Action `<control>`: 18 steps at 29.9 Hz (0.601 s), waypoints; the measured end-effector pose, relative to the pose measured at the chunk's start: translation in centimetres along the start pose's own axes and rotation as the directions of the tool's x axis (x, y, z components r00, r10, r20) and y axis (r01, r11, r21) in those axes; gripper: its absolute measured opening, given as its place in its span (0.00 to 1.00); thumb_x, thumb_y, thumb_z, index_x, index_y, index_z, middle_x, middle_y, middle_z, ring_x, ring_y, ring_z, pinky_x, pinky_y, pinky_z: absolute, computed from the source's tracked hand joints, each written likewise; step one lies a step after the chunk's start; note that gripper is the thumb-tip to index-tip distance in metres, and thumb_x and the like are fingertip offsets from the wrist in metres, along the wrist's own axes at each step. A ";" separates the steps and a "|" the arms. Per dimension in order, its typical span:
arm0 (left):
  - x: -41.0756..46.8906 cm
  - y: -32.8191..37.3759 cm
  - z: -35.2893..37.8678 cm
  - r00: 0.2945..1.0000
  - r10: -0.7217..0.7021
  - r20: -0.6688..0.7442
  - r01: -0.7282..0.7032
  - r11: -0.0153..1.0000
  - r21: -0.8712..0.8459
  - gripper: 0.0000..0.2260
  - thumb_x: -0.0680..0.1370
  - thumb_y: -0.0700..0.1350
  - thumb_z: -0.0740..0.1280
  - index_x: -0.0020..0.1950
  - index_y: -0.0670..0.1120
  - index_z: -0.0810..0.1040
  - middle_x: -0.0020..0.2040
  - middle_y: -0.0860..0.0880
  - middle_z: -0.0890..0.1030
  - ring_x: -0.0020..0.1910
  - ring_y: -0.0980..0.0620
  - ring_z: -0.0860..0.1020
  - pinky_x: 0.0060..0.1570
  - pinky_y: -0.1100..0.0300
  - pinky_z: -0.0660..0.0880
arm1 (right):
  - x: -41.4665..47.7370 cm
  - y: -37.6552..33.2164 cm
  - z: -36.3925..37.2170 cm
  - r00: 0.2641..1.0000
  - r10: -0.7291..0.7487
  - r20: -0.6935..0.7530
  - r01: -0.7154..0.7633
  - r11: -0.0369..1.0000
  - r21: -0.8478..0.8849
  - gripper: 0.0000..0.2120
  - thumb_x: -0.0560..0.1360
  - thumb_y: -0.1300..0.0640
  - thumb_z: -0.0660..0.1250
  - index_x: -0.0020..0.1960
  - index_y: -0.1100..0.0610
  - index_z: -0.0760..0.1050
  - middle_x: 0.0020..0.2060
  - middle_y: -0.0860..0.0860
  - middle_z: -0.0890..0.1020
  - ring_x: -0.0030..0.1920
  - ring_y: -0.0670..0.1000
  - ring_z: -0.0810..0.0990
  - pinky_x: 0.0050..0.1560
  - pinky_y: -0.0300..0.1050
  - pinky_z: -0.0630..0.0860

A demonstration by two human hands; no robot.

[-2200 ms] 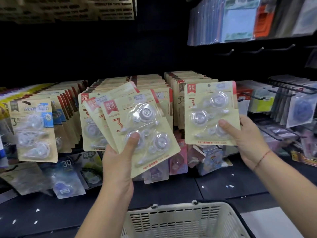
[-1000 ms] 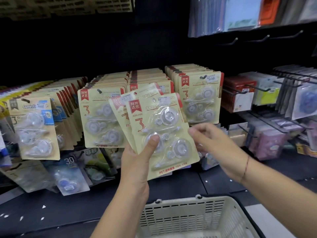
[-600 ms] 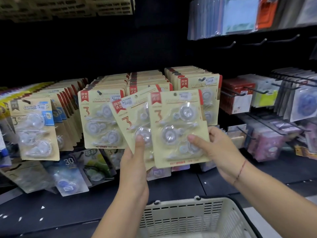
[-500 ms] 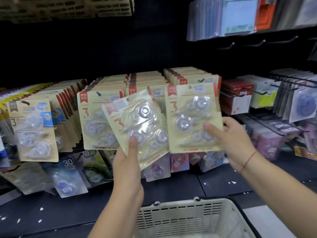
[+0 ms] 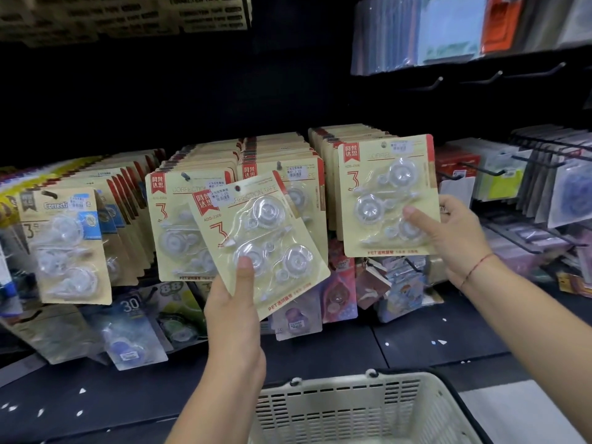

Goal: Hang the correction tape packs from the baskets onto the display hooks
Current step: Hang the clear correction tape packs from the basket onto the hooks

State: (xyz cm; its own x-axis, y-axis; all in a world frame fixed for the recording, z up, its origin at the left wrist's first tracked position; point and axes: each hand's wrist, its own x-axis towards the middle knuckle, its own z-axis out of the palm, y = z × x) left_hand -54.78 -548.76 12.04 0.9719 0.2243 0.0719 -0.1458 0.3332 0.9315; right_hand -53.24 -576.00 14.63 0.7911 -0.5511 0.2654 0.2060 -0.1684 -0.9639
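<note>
My left hand (image 5: 235,302) grips a tilted beige correction tape pack (image 5: 256,238) by its lower edge, thumb on the clear blister. My right hand (image 5: 448,238) pinches a second, upright correction tape pack (image 5: 384,190) by its lower right corner and holds it in front of the rightmost row of hanging packs (image 5: 323,139). Two more full rows of the same packs (image 5: 179,219) hang on hooks to the left. A cream plastic basket (image 5: 352,408) stands below between my arms.
Blue-labelled correction tape packs (image 5: 64,245) hang at the left. Smaller coloured tape packs (image 5: 134,331) hang on a lower row. Black wire hooks with other goods (image 5: 544,174) jut out at the right. Bare hooks (image 5: 493,75) stick out above on the right.
My right hand hung one pack on the right row, came back, pulled another pack from the left hand's stack and carried it up to the right row. One pack shows in my left hand now.
</note>
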 end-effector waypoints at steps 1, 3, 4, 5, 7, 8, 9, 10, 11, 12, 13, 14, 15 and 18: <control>0.0 0.0 0.0 1.000 0.004 0.000 -0.004 1.000 -0.001 0.09 0.81 0.53 0.65 0.59 0.56 0.79 0.53 0.57 0.86 0.52 0.57 0.85 0.52 0.60 0.77 | 0.1 0.1 -0.1 1.000 0.000 0.004 0.000 1.000 -0.003 0.08 0.73 0.55 0.73 0.50 0.51 0.76 0.49 0.53 0.83 0.45 0.49 0.82 0.46 0.44 0.78; 0.2 0.0 0.0 1.000 0.012 0.005 -0.012 1.000 -0.010 0.09 0.81 0.53 0.65 0.60 0.56 0.79 0.53 0.57 0.86 0.52 0.57 0.85 0.50 0.60 0.77 | 0.3 0.3 -0.3 1.000 0.006 0.009 -0.006 1.000 -0.014 0.10 0.73 0.55 0.73 0.53 0.54 0.76 0.50 0.53 0.83 0.47 0.51 0.82 0.48 0.45 0.78; 0.2 0.0 0.0 1.000 0.015 0.005 -0.015 1.000 -0.017 0.09 0.81 0.53 0.65 0.60 0.56 0.79 0.53 0.57 0.86 0.52 0.57 0.85 0.49 0.61 0.77 | 0.5 0.5 -0.4 1.000 0.010 0.011 -0.010 1.000 -0.029 0.12 0.74 0.54 0.73 0.55 0.55 0.77 0.51 0.54 0.83 0.49 0.51 0.82 0.49 0.46 0.78; 0.3 -0.1 0.0 1.000 0.016 0.003 -0.016 1.000 -0.023 0.09 0.81 0.53 0.65 0.60 0.55 0.79 0.53 0.57 0.86 0.52 0.57 0.85 0.48 0.62 0.77 | 0.6 0.7 -0.5 1.000 0.015 0.013 -0.014 0.999 -0.044 0.14 0.74 0.52 0.73 0.56 0.56 0.77 0.51 0.53 0.83 0.50 0.51 0.82 0.51 0.47 0.78; 0.3 -0.1 0.0 1.000 0.020 0.006 -0.020 0.999 -0.032 0.08 0.81 0.52 0.65 0.60 0.55 0.79 0.52 0.57 0.87 0.51 0.57 0.85 0.44 0.65 0.79 | 0.9 1.2 -0.4 1.000 0.022 0.015 -0.022 0.998 -0.050 0.15 0.74 0.51 0.73 0.58 0.56 0.76 0.51 0.52 0.83 0.50 0.51 0.82 0.52 0.48 0.78; 0.3 -0.1 0.1 1.000 0.022 0.010 -0.021 0.999 -0.035 0.08 0.81 0.52 0.65 0.59 0.56 0.79 0.52 0.57 0.87 0.51 0.57 0.85 0.42 0.67 0.79 | 1.1 1.4 -0.2 1.000 0.020 0.016 -0.019 0.999 -0.050 0.15 0.74 0.52 0.73 0.57 0.56 0.76 0.51 0.52 0.83 0.49 0.50 0.82 0.50 0.47 0.77; 0.2 0.0 0.1 1.000 0.023 0.015 -0.022 0.999 -0.035 0.08 0.81 0.53 0.65 0.58 0.56 0.79 0.51 0.58 0.87 0.50 0.57 0.85 0.41 0.69 0.79 | 1.3 1.6 0.2 1.000 0.016 0.015 -0.015 0.998 -0.061 0.14 0.74 0.51 0.72 0.57 0.55 0.76 0.50 0.51 0.83 0.48 0.48 0.81 0.48 0.45 0.77; 0.1 0.0 0.2 1.000 0.024 0.020 -0.023 0.999 -0.033 0.08 0.81 0.53 0.65 0.58 0.56 0.79 0.51 0.58 0.87 0.50 0.57 0.85 0.40 0.69 0.79 | 1.6 1.8 0.6 1.000 0.011 0.011 -0.009 0.996 -0.088 0.14 0.75 0.51 0.71 0.57 0.55 0.75 0.50 0.50 0.82 0.48 0.47 0.80 0.46 0.43 0.75; 0.0 0.1 0.3 0.999 0.025 0.025 -0.024 0.999 -0.035 0.08 0.81 0.53 0.65 0.59 0.56 0.79 0.51 0.58 0.87 0.50 0.57 0.85 0.40 0.69 0.79 | 1.8 1.9 0.9 1.000 0.007 0.006 -0.006 0.991 -0.130 0.14 0.76 0.50 0.70 0.58 0.54 0.75 0.50 0.49 0.81 0.49 0.47 0.80 0.45 0.42 0.74; -0.1 0.2 0.3 0.999 0.026 0.029 -0.025 0.999 -0.039 0.08 0.81 0.52 0.65 0.59 0.56 0.79 0.51 0.57 0.87 0.50 0.57 0.85 0.40 0.69 0.79 | 2.1 2.1 1.3 1.000 0.005 0.003 -0.004 0.984 -0.176 0.14 0.77 0.49 0.68 0.59 0.54 0.74 0.51 0.49 0.81 0.50 0.49 0.79 0.46 0.44 0.73; -0.2 0.2 0.4 0.999 0.029 0.038 -0.027 0.999 -0.045 0.08 0.82 0.52 0.65 0.60 0.55 0.79 0.52 0.57 0.87 0.50 0.57 0.85 0.40 0.69 0.79 | 2.3 2.3 1.6 1.000 0.004 0.003 -0.003 0.975 -0.224 0.14 0.78 0.48 0.67 0.60 0.54 0.73 0.52 0.50 0.80 0.52 0.51 0.79 0.48 0.46 0.73; -0.4 0.2 0.4 0.998 0.033 0.051 -0.030 0.998 -0.052 0.09 0.82 0.52 0.65 0.60 0.55 0.79 0.52 0.57 0.87 0.50 0.57 0.85 0.40 0.70 0.79 | 2.6 2.5 1.9 1.000 0.004 0.012 -0.001 0.963 -0.270 0.16 0.78 0.48 0.65 0.62 0.54 0.71 0.53 0.51 0.79 0.53 0.53 0.78 0.51 0.48 0.73; -0.5 0.3 0.4 0.997 0.036 0.067 -0.032 0.998 -0.056 0.09 0.81 0.52 0.65 0.61 0.55 0.79 0.53 0.57 0.86 0.51 0.57 0.85 0.40 0.70 0.79 | 2.7 2.6 2.1 1.000 0.008 0.027 0.001 0.951 -0.310 0.18 0.79 0.47 0.64 0.64 0.54 0.69 0.53 0.51 0.78 0.54 0.54 0.77 0.54 0.51 0.73; -0.8 0.4 0.6 0.992 0.023 0.124 -0.016 0.998 -0.058 0.13 0.80 0.53 0.65 0.64 0.53 0.79 0.56 0.55 0.86 0.53 0.56 0.85 0.43 0.68 0.80 | 2.8 2.7 2.3 0.995 0.083 0.050 -0.058 0.927 -0.371 0.28 0.79 0.43 0.62 0.72 0.54 0.60 0.58 0.53 0.77 0.54 0.56 0.76 0.57 0.52 0.73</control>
State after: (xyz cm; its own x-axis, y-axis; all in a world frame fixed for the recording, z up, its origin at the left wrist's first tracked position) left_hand -55.45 -549.36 12.61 0.9837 0.1164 0.1374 -0.1720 0.3818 0.9081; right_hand -49.14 -576.07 12.69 0.8330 -0.5220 0.1836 -0.0692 -0.4275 -0.9014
